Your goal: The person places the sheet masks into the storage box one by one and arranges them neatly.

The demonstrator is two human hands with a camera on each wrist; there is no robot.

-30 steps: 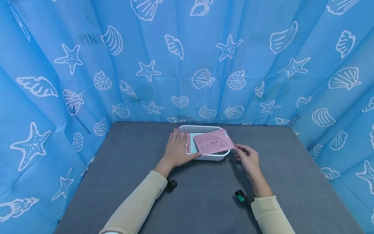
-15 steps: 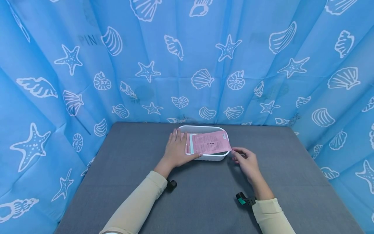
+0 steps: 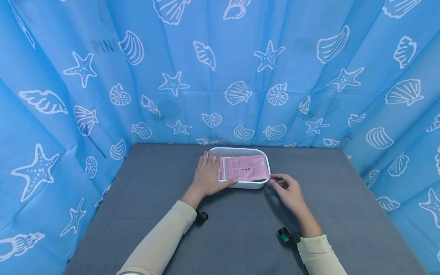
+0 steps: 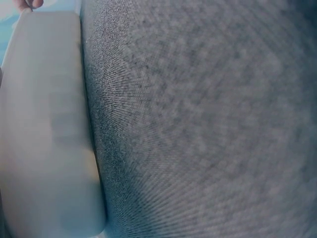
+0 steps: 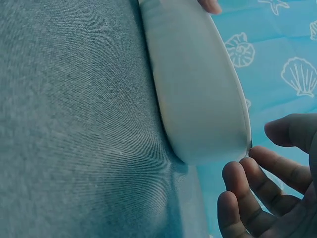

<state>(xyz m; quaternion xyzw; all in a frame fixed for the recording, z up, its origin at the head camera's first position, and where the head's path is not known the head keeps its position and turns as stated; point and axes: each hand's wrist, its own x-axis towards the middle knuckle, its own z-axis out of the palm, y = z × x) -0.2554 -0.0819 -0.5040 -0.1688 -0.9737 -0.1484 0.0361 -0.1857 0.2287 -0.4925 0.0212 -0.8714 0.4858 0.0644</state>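
A white box point(image 3: 250, 185) with rounded corners stands on the grey table. Inside it a pink printed packet point(image 3: 252, 168) lies flat, its lower right corner by the rim. Another pink packet point(image 3: 221, 173) and a pale strip show at its left. My left hand point(image 3: 207, 177) rests spread over the box's left end, thumb along the front rim. At the right front corner is my right hand point(image 3: 288, 191). In the right wrist view its fingers point(image 5: 267, 163) are loosely bent, the forefinger touching the rim and the thumb apart. The left wrist view shows mostly the box's front wall point(image 4: 49, 124).
The grey table point(image 3: 240, 236) extends around the box. Behind it and at both sides hangs a blue curtain point(image 3: 213, 76) with white shells and starfish. A dark band point(image 3: 290, 235) sits on the right wrist, and a dark device point(image 3: 202, 217) on the left.
The upper pink packet has come down and left into the box, turning level with it. My right hand has moved slightly left and its thumb has parted from the packet. The left hand stays put.
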